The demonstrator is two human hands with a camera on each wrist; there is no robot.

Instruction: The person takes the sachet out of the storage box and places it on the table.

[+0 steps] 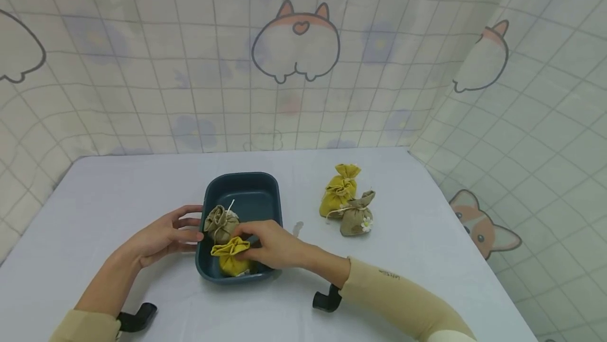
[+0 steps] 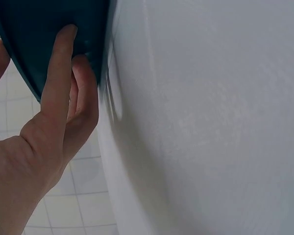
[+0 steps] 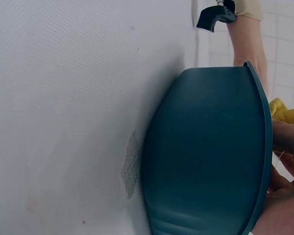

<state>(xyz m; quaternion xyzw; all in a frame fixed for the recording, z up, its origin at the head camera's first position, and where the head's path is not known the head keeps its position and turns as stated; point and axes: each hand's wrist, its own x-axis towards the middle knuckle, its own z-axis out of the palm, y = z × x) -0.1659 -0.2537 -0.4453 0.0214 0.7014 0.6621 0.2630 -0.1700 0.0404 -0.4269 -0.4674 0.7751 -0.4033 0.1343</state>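
Note:
A dark teal rectangular tub (image 1: 251,197) sits on the white-covered table. My right hand (image 1: 277,247) reaches over its right side and pinches the gathered neck of a yellow cloth pouch (image 1: 232,264) at the tub's near end. Just behind that pouch, an olive-brown pouch (image 1: 219,226) with a white cord lies against the left wall. Relaxed fingers of my left hand (image 1: 166,234) touch the tub's left outer side. The left wrist view has these extended fingers (image 2: 56,88) against the teal wall. In the right wrist view, the tub's wall hides part of the right hand (image 3: 286,183).
Right of the tub, two yellow pouches (image 1: 338,194) and a brown pouch (image 1: 356,218) with a white flower stand close together. A black bent piece sits at each wrist, left (image 1: 137,318) and right (image 1: 327,300). A grid-patterned curtain (image 1: 189,68) hangs behind the table.

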